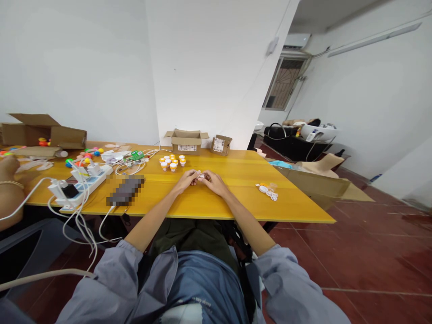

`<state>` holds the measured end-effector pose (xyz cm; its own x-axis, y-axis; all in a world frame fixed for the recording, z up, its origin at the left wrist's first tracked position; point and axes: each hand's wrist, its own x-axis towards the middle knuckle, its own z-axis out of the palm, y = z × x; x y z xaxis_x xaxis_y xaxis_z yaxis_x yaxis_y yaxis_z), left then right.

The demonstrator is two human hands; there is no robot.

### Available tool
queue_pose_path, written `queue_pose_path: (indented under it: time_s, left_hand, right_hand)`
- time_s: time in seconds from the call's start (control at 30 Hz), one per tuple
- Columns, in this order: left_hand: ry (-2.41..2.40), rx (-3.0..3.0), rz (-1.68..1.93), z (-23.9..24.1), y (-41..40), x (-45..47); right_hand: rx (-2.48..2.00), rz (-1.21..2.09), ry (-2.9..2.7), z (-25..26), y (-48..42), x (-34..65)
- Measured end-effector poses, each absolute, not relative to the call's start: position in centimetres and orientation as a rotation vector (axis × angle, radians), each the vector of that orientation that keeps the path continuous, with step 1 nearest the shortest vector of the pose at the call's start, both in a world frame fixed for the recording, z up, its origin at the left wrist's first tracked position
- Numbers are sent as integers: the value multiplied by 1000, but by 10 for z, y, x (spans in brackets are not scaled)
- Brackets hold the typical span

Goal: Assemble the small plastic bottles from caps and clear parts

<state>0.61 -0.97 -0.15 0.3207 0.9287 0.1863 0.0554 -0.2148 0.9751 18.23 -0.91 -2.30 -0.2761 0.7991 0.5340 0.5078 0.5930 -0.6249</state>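
the worktop [243, 207] runs across the view, its near edge under the person's forearms. at its far left sits a big open box [69, 137]; a mid-sized box [186, 140] with its flaps spread stands at the back, with a smaller box [222, 145] just beside it. a power strip [84, 191] lies at the left, wires trailing off the near edge, and a co-worker's arm [10, 193] comes in at the left border.

the person's left hand [189, 181] and right hand [213, 182] meet near the middle of the worktop. the fingers of both are curled nearly closed, tips together, and seem to pinch one small white piece between them; much of the grip is hidden.

beyond the left hand stands a cluster of white and orange tubs [173, 167]. well apart to the right lie loose parts [263, 189], white and orange, near the worktop's right end.

smallest is the piece [201, 176] itself, at the fingertips, too small to read in detail. such a light thing probably handles best with one hand steadying it and the other turning or pressing, force even and slight, since a hard squeeze could make it spring away. keeping the hands low over the worktop should make any drop short.
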Motion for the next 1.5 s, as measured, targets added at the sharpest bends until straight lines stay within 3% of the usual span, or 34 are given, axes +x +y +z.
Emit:
queue_pose_path:
  time_s: [1.5]
  left_hand:
    - [929,1553,1061,4,-15,7]
  right_hand:
    - [-1129,390,-1963,-13,-17,180]
